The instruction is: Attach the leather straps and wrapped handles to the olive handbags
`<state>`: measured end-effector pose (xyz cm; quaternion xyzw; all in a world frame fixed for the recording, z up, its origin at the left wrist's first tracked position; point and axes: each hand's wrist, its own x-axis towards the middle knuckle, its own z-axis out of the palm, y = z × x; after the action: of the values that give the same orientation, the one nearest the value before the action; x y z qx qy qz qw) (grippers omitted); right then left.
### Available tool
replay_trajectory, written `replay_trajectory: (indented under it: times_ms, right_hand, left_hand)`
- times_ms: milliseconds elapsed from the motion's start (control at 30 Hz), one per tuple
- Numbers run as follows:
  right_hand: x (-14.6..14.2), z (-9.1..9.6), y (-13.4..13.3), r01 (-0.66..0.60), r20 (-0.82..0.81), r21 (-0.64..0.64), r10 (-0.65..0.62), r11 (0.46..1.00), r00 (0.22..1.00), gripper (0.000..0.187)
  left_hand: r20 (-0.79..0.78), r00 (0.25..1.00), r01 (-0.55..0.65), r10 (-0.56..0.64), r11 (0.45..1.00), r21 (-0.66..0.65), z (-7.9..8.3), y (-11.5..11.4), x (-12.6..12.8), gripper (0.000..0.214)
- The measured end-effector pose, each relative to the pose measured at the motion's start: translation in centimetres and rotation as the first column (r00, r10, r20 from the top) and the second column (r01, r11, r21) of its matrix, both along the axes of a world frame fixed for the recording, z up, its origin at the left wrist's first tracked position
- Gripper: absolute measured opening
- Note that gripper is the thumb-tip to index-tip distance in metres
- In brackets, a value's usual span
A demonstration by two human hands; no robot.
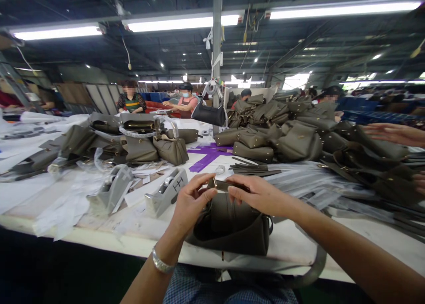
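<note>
An olive-brown handbag (239, 242) sits at the table's front edge, its top open toward me. My left hand (194, 198) pinches a small gold metal fitting (215, 183) at the end of a dark strap (223, 186) above the bag. Thumb and fingers of my right hand (254, 193) close on the same strap, a little right of the fitting. The strap's far end is hidden behind my right hand. Just left of my left hand stands a grey tape dispenser (168, 191).
A second tape dispenser (111, 189) stands further left. Olive bags (139, 148) lie at left, with a tall heap (295, 138) at right. Purple tape (209, 155) marks the tabletop. Plastic strips (305, 184) lie at right. Another person's hand (396, 133) reaches in there.
</note>
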<state>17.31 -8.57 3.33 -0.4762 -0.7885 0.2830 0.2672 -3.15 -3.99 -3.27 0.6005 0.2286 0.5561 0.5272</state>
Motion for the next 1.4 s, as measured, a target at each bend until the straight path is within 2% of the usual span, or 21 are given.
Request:
replay_trajectory:
  times_ms: [67, 133, 200, 333, 467, 533, 633, 700, 767, 833, 933, 967, 1033, 1100, 1167, 1267, 1333, 1400]
  right_hand:
    - [0.8, 0.1, -0.4, 0.058, 0.113, 0.046, -0.063, 0.997, 0.992, 0.021]
    - [1.1, 0.1, -0.7, 0.082, 0.119, 0.091, -0.093, 0.992, 0.989, 0.018]
    - [1.1, 0.0, -0.7, 0.075, 0.032, 0.076, -0.077, 0.994, 0.996, 0.009]
    - [0.9, -0.1, -0.5, 0.016, -0.149, -0.080, -0.028, 0.997, 0.988, 0.013]
    - [0.7, -0.3, -0.4, 0.018, -0.273, -0.156, -0.061, 0.988, 0.960, 0.033]
    - [0.4, -0.6, -0.3, -0.005, -0.300, -0.198, -0.056, 0.980, 0.952, 0.035]
    - [-0.3, -1.4, -0.1, -0.072, -0.391, -0.259, -0.036, 0.963, 0.920, 0.035]
    - [-0.9, -1.8, 0.1, -0.076, -0.450, -0.235, -0.039, 0.969, 0.892, 0.034]
    - [-1.4, -2.1, 0.2, -0.007, -0.454, -0.176, -0.075, 0.984, 0.888, 0.036]
    - [-1.5, -2.0, 0.1, 0.081, -0.370, -0.092, -0.110, 0.992, 0.922, 0.043]
    - [-0.6, -1.6, -0.7, 0.145, -0.067, 0.103, -0.138, 0.984, 0.988, 0.054]
    - [0.0, -1.6, -1.0, 0.148, 0.063, 0.182, -0.162, 0.972, 0.985, 0.055]
    - [1.3, -1.8, -1.5, 0.132, 0.291, 0.304, -0.223, 0.944, 0.930, 0.045]
    - [2.2, -2.0, -1.8, 0.115, 0.422, 0.354, -0.269, 0.928, 0.866, 0.032]
    - [2.4, -2.1, -1.8, 0.117, 0.435, 0.378, -0.288, 0.918, 0.853, 0.031]
    - [1.5, -2.0, -1.3, 0.120, 0.394, 0.443, -0.313, 0.888, 0.864, 0.032]
    - [0.7, -1.7, -1.0, 0.104, 0.399, 0.462, -0.311, 0.881, 0.862, 0.031]
    - [0.4, -1.4, -0.9, 0.079, 0.383, 0.470, -0.284, 0.879, 0.879, 0.030]
  left_hand:
    - [-0.002, 1.000, -0.023, 0.023, 0.999, -0.035, -0.1, 0.2, 0.1, 0.034]
    - [0.002, 1.000, 0.003, -0.002, 0.997, -0.077, -0.2, 0.3, 0.5, 0.037]
    - [0.040, 0.999, 0.020, -0.015, 0.992, -0.122, -0.4, 0.3, 0.9, 0.039]
    - [0.148, 0.989, 0.052, -0.024, 0.981, -0.189, -0.7, 0.3, 0.9, 0.040]
    - [0.098, 0.993, 0.075, -0.062, 0.988, -0.133, -1.1, 0.2, 0.4, 0.039]
    - [0.039, 0.998, 0.054, -0.050, 0.995, -0.085, -1.2, 0.1, 0.3, 0.037]
    - [-0.010, 0.996, 0.088, -0.088, 0.996, -0.020, -1.2, -0.3, 0.8, 0.033]
    - [-0.004, 0.993, 0.118, -0.118, 0.993, 0.018, -1.0, -0.7, 1.3, 0.028]
    - [0.003, 0.990, 0.139, -0.139, 0.989, 0.041, -0.7, -1.1, 1.8, 0.025]
    - [-0.021, 0.990, 0.143, -0.142, 0.988, 0.053, -0.3, -1.3, 2.0, 0.025]
    - [-0.043, 0.996, 0.080, -0.077, 0.995, 0.064, 0.1, -1.1, 1.5, 0.022]
    - [-0.030, 0.999, 0.046, -0.045, 0.998, 0.049, 0.2, -0.9, 1.2, 0.022]
    - [0.018, 1.000, -0.005, 0.005, 1.000, -0.013, 0.3, -0.5, 0.6, 0.024]
    - [0.057, 0.998, -0.006, 0.010, 0.997, -0.075, 0.3, -0.2, 0.5, 0.027]
    - [0.071, 0.996, 0.059, -0.052, 0.994, -0.093, 0.2, -0.3, 1.0, 0.028]
    - [0.011, 0.983, 0.185, -0.185, 0.982, -0.032, 0.3, -0.9, 2.2, 0.028]
    - [-0.030, 0.979, 0.200, -0.200, 0.980, -0.002, 0.3, -1.1, 2.8, 0.029]
    - [-0.044, 0.986, 0.160, -0.160, 0.987, 0.000, 0.4, -1.0, 2.9, 0.031]
